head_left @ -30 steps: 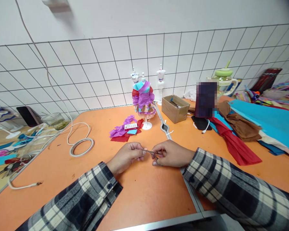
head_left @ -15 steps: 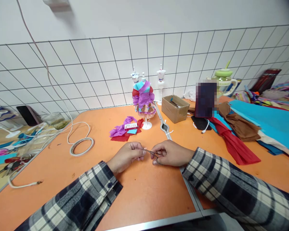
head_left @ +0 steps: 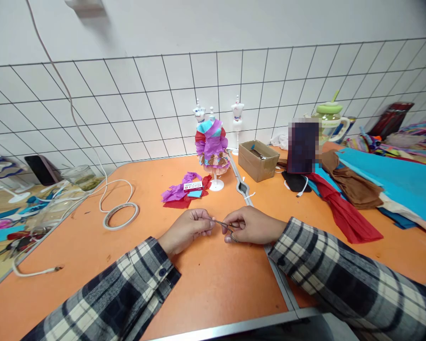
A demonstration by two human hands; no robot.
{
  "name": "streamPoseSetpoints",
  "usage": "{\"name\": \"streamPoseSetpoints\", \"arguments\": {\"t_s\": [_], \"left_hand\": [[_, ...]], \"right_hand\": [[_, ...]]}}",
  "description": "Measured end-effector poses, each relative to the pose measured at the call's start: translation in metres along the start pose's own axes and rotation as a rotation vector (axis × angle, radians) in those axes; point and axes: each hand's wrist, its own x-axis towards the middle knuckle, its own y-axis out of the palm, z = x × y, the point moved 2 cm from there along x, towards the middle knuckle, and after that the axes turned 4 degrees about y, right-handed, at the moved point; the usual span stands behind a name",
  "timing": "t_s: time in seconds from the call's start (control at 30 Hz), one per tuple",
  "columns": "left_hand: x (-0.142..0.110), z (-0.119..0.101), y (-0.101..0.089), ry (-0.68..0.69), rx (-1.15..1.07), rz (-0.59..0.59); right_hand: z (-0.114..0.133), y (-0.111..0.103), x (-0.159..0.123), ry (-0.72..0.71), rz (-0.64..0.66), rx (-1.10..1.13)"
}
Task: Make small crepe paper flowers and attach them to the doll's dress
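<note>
Small scissors are in my right hand, whose fingers are curled round the handles. Their blades point left, up to the fingertips of my left hand. That hand is pinched closed at the tips of the blades; whatever it holds is too small to name. Both hands are just above the orange table. Beyond them stands a miniature dress form in a purple crepe-paper dress with red sleeves. Purple crepe paper lies crumpled at its foot, with a small printed box on top.
A roll of tape and a white cable lie to the left. An open cardboard box is at the back. Red crepe paper and brown crepe paper lie right, near a green-lidded jug.
Almost nothing differs. Both hands keep their place, with the scissors at the left fingertips; a pale speck at those fingertips shows less now.
</note>
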Motion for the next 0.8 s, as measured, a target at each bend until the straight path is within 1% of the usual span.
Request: {"name": "streamPoseSetpoints", "arguments": {"t_s": [0.17,0.33,0.47,0.63,0.8], "left_hand": [[0.0005,0.0010,-0.0005,0.012,-0.013,-0.006],[0.0006,0.0004,-0.0003,-0.004,0.001,-0.004],[0.0007,0.0004,-0.0011,-0.007,0.003,-0.001],[0.0012,0.0010,-0.0028,-0.012,-0.024,0.000],[0.0011,0.0010,-0.0043,-0.011,-0.058,0.033]], "right_hand": [[-0.0016,-0.0001,-0.0010,0.046,0.016,0.029],[-0.0012,0.0003,-0.0005,0.026,0.015,0.023],[-0.0053,0.0007,0.0003,0.077,0.037,0.039],[-0.0051,0.0008,0.0021,0.083,-0.014,0.053],[-0.0004,0.0030,0.0013,0.144,0.062,0.174]]}}
